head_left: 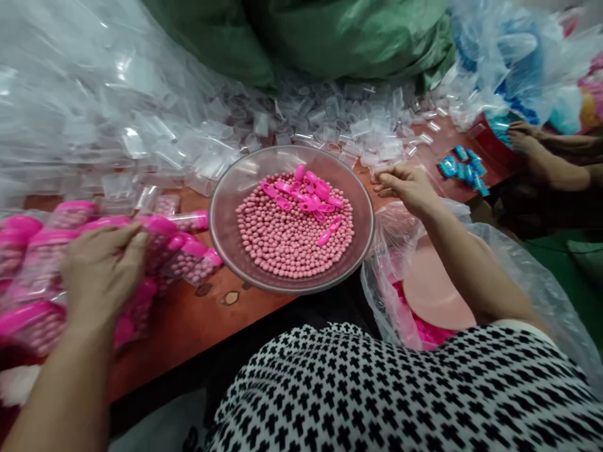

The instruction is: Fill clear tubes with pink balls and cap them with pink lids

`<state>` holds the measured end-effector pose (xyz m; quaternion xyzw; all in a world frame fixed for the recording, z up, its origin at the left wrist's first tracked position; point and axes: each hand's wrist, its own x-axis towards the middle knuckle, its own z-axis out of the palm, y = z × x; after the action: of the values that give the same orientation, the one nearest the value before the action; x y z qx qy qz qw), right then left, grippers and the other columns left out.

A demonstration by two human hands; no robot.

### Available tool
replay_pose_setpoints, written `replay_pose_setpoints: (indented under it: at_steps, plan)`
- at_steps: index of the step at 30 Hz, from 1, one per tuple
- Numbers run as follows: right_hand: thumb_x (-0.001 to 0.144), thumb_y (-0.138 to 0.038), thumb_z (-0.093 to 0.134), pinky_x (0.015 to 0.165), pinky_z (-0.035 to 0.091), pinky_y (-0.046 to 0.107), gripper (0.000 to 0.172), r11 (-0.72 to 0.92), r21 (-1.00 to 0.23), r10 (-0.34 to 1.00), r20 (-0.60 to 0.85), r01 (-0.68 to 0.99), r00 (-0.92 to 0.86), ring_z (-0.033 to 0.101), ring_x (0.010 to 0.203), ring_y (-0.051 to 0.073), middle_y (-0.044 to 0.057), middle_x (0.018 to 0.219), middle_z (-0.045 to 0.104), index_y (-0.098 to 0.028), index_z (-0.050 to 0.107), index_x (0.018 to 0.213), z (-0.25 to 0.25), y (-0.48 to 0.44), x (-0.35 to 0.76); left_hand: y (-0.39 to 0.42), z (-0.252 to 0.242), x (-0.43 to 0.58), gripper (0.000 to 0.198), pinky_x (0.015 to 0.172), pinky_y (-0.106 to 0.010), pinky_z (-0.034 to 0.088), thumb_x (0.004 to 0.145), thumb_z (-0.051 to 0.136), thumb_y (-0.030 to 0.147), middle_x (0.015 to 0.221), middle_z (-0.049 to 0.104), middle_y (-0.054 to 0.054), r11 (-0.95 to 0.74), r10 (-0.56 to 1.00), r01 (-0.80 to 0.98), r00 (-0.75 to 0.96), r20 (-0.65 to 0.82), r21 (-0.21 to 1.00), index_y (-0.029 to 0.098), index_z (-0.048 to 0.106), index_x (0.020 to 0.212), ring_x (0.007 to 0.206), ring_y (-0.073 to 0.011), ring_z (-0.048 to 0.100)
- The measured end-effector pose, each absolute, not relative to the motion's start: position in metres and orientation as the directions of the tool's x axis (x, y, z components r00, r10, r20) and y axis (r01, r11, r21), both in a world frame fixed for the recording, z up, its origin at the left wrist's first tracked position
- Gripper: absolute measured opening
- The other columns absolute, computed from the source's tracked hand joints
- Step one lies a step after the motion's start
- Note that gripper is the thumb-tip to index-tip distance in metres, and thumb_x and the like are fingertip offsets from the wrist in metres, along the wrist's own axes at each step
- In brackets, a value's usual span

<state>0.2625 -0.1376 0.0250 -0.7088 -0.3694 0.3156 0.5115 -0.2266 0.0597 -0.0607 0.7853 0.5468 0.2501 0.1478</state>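
Observation:
My left hand (106,267), slightly blurred, is on the left over a heap of clear containers (42,260) with pink lids and pink beads inside. Its fingers curl down at a pink-lidded container (159,226); the far fingertips are hidden. Across the basin, my right hand (407,188) is beside the right rim, fingers drawn together at the edge of the loose clear containers (362,129). What lies between its fingertips is too small to make out. Between my hands, a metal basin (226,207) holds pink beads (292,251) with several bright pink spoon-shaped pieces (315,194) on top.
Clear plastic sheeting (94,81) and a large green sack (348,37) stand behind the containers. At right, another person's hands (527,141) work at a red container near blue pieces (466,166). A plastic-lined container with a pale pink dish (436,282) stands below my right forearm.

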Motion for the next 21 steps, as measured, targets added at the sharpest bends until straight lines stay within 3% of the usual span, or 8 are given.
replay_pose_setpoints:
  at_steps: [2,4,8,10,12,16,19,21]
  plan:
    - [0.07,-0.048,0.086,0.067,0.056,0.027,0.036,-0.14,-0.936,0.895,0.02,0.323,0.446,0.067,0.069,0.013,0.001,0.079,0.074,-0.019,0.074,0.087,0.025,-0.137,0.248,0.061,-0.059,-0.216,0.056,0.104,-0.057,0.049,0.086,0.046,0.053,0.099,0.075,-0.011,-0.384,0.917,0.834,0.292,0.272,0.397,0.021,0.077,0.119,0.109,-0.0374,0.066]
    - [0.077,-0.042,0.08,0.073,0.055,0.03,0.025,-0.069,-0.876,0.95,0.088,0.477,0.299,0.067,0.073,0.016,0.002,0.079,0.074,-0.02,0.076,0.087,0.029,-0.132,0.227,0.061,-0.056,-0.206,0.06,0.107,-0.057,0.048,0.084,0.047,0.054,0.107,0.075,-0.014,-0.38,0.913,0.849,0.28,0.297,0.368,0.017,0.075,0.122,0.113,-0.0376,0.066]
    - [0.079,-0.028,0.074,0.078,0.048,0.031,0.008,-0.043,-0.662,0.998,-0.002,0.748,0.056,0.068,0.078,0.02,0.003,0.081,0.076,-0.021,0.078,0.081,0.039,-0.115,0.197,0.053,-0.038,-0.193,0.05,0.114,-0.055,0.044,0.089,0.055,0.058,0.132,0.071,-0.002,-0.36,0.927,0.831,0.265,0.267,0.425,0.032,0.068,0.13,0.127,-0.0337,0.062]
    - [0.079,-0.028,0.072,0.077,0.047,0.031,0.009,-0.054,-0.628,0.998,-0.009,0.776,0.063,0.068,0.078,0.02,0.003,0.082,0.076,-0.021,0.078,0.081,0.041,-0.106,0.195,0.045,-0.026,-0.186,0.042,0.116,-0.055,0.044,0.09,0.059,0.058,0.135,0.069,0.007,-0.381,0.919,0.784,0.261,0.296,0.491,0.042,0.067,0.127,0.131,-0.0317,0.06]
    - [0.082,-0.034,0.068,0.075,0.047,0.031,0.017,-0.05,-0.682,0.99,0.063,0.729,0.127,0.067,0.078,0.02,0.003,0.085,0.077,-0.021,0.078,0.087,0.044,-0.099,0.199,0.039,-0.016,-0.176,0.035,0.114,-0.053,0.046,0.088,0.064,0.055,0.131,0.071,0.01,-0.437,0.891,0.716,0.262,0.37,0.544,0.045,0.069,0.121,0.128,-0.0308,0.062]
    - [0.082,-0.038,0.066,0.07,0.046,0.03,0.023,-0.02,-0.724,0.967,0.162,0.689,0.198,0.063,0.071,0.017,0.002,0.079,0.076,-0.019,0.078,0.087,0.05,-0.079,0.21,0.043,-0.005,-0.149,0.028,0.101,-0.045,0.053,0.091,0.061,0.045,0.116,0.078,-0.001,-0.555,0.827,0.603,0.328,0.456,0.574,0.031,0.075,0.11,0.109,-0.0285,0.071]
    - [0.082,-0.034,0.066,0.068,0.044,0.029,0.021,-0.002,-0.668,0.984,0.131,0.744,0.121,0.063,0.07,0.017,0.003,0.076,0.075,-0.018,0.078,0.085,0.052,-0.045,0.203,0.069,-0.004,-0.132,0.03,0.097,-0.041,0.053,0.092,0.056,0.037,0.111,0.078,-0.007,-0.518,0.854,0.664,0.377,0.358,0.539,0.026,0.074,0.112,0.103,-0.0277,0.071]
    - [0.083,-0.032,0.066,0.07,0.044,0.029,0.02,0.023,-0.593,0.994,0.101,0.805,0.046,0.065,0.073,0.018,0.004,0.078,0.076,-0.017,0.079,0.087,0.053,-0.013,0.189,0.09,-0.003,-0.122,0.035,0.1,-0.042,0.051,0.092,0.055,0.034,0.115,0.075,-0.012,-0.447,0.894,0.787,0.393,0.215,0.425,0.02,0.072,0.119,0.11,-0.0312,0.069]
